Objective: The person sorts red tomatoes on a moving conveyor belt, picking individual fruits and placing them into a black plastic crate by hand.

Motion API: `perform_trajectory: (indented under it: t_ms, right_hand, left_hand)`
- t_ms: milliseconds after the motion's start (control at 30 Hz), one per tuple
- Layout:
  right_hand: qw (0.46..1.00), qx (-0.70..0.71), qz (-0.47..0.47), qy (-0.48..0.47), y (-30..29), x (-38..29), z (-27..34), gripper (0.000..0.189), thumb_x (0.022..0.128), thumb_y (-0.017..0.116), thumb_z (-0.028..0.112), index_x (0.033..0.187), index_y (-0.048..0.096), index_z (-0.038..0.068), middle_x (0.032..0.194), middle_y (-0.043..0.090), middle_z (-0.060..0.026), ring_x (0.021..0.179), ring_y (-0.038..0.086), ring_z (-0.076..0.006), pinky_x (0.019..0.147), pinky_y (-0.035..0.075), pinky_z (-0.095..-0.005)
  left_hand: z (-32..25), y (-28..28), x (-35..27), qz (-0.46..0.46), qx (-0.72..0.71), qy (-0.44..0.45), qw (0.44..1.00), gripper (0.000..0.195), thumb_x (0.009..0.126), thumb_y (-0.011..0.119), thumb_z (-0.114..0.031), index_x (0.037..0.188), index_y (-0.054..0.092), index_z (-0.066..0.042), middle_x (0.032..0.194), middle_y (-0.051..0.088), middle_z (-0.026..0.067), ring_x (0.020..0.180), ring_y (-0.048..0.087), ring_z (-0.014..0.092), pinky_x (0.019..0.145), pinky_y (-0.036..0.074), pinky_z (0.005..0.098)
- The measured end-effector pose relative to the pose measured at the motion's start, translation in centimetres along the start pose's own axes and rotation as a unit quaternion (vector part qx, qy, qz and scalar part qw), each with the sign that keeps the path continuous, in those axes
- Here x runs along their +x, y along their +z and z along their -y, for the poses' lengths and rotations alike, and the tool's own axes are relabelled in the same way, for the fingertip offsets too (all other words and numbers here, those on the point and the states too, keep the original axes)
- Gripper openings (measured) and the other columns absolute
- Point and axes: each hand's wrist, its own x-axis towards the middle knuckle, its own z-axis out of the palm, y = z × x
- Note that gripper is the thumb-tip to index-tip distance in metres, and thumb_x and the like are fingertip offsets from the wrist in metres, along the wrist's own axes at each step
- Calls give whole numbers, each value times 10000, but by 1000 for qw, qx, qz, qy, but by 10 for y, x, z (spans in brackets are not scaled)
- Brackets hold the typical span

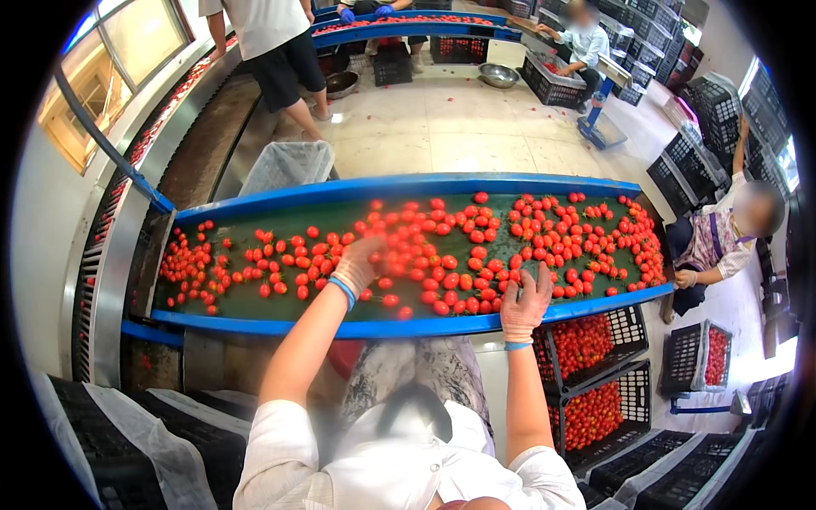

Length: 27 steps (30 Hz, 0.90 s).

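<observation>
Many small red tomatoes (pixel 451 280) lie spread over the dark green belt of a blue-edged conveyor (pixel 395 328). My left hand (pixel 359 262), in a thin pale glove with a blue band at the wrist, is among the tomatoes left of the middle; its fingertips are blurred, and whether it holds one cannot be told. Over the near edge of the belt is my right hand (pixel 528 301), gloved and banded alike, fingers pointing away from me and somewhat apart. Tomatoes lie close around its fingers; a small greyish patch shows between them, too unclear to name.
Black crates of tomatoes (pixel 583 414) stand below the conveyor at the right. A lined crate (pixel 287 167) is beyond its far edge. A roller conveyor (pixel 105 280) runs along the left. One person (pixel 717 239) sits at the right end; others are farther off, near a blue scale (pixel 599 111).
</observation>
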Motion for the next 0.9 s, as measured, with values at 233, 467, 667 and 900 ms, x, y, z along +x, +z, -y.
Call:
perform_trajectory:
  t_ms: [233,467,667,900]
  right_hand:
    - [1000,15,-11,-2,9,-5,0,296,706,681,67,992,628,13,1275,497,-255,1136,482,-436,970,374,-522]
    - [999,29,-10,8,15,-10,11,288,720,686,82,995,623,24,1304,496,-226,1157,473,-429,989,371,-521]
    - [1000,20,-10,-11,20,-9,27,245,728,673,81,960,613,32,1311,500,-212,1147,470,-439,986,376,-516]
    - [999,35,-15,3,28,-15,36,228,719,673,73,937,627,25,1275,511,-236,1140,481,-432,1024,345,-532]
  left_hand:
    - [22,-1,-13,45,580,152,799,484,792,562,-91,1256,543,-228,1400,456,56,1039,618,308,843,527,414]
    - [11,-56,-25,26,568,31,822,568,794,548,-33,1324,501,-233,1448,411,66,1169,556,301,912,503,411]
    - [27,-65,-21,16,489,177,854,351,778,580,-25,1108,628,-133,1176,599,92,988,617,305,792,520,391]
    - [16,2,-7,106,603,180,770,141,831,542,-92,956,598,-60,1138,558,184,925,643,365,720,539,456]
